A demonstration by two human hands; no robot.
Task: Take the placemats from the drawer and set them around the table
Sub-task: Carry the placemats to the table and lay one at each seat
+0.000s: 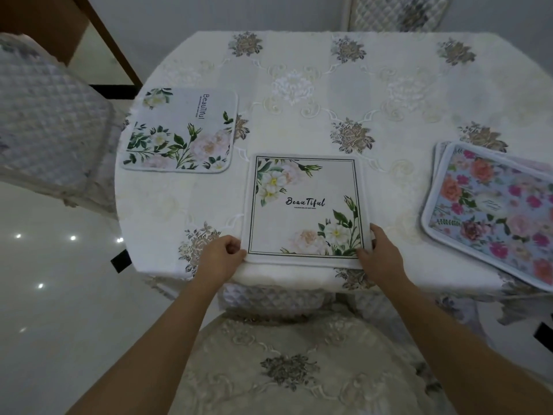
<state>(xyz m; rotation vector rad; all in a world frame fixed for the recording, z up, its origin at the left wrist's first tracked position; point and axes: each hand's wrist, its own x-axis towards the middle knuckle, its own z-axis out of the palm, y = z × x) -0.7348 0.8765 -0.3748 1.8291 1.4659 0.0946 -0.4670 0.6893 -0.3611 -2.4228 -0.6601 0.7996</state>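
Observation:
A square white placemat (305, 205) with flowers and the word "Beautiful" lies flat at the table's near edge. My left hand (220, 254) pinches its near left corner. My right hand (378, 253) grips its near right corner. A second white floral placemat (182, 130) lies at the left side of the table. At the right edge lies a small stack of placemats (493, 214), the top one blue with pink and orange flowers.
The table (314, 85) wears a cream embroidered cloth. A chair with a padded cover (287, 363) stands right below me against the table, another chair (51, 115) at the left and one chair back (401, 12) at the far side. Glossy floor lies to the left.

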